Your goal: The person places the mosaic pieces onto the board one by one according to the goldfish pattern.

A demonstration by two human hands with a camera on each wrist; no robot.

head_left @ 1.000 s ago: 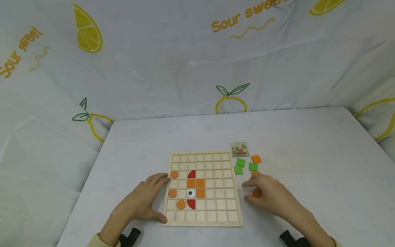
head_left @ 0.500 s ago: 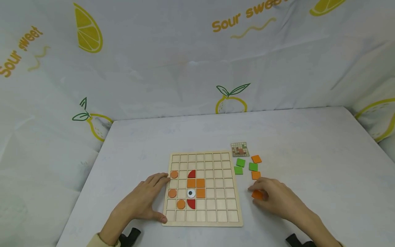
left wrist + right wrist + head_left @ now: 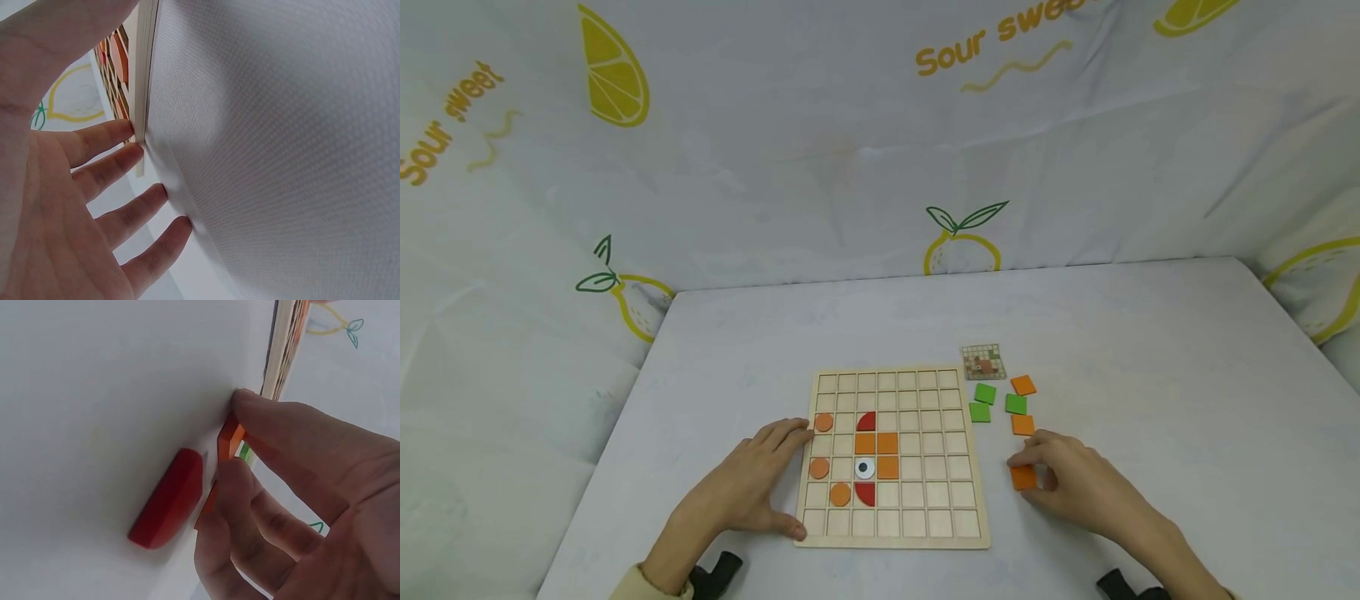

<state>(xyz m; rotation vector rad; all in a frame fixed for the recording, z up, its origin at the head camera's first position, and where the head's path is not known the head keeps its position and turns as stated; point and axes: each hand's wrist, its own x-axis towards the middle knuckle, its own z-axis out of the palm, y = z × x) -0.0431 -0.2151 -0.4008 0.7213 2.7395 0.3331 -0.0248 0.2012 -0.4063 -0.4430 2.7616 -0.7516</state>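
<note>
A wooden grid board [image 3: 925, 542] lies on the table, holding orange discs [image 3: 840, 495], red quarter-circles [image 3: 866, 494], orange squares [image 3: 887, 467] and a white eye disc [image 3: 865, 468]. My left hand [image 3: 751, 482] rests along its left edge with fingers spread; in the left wrist view, fingertips [image 3: 134, 150] meet the board's side. Right of the board, my right hand [image 3: 1075, 479] pinches an orange square tile [image 3: 1023, 477] between thumb and finger. The right wrist view shows that orange tile [image 3: 229, 439] at the fingertips, and beside them a red curved piece [image 3: 167, 503], hidden by the hand in the head view.
Loose green square tiles [image 3: 985, 394] and two orange square tiles [image 3: 1022, 385] lie beyond the right hand. A small picture card [image 3: 982, 362] sits by the board's upper right corner. White cloth printed with lemons [image 3: 961, 250] rises behind the table.
My right hand has moved slightly right, away from the board, its fingers closing in on the orange tile. One orange square came into view beyond it. The left hand stays put.
</note>
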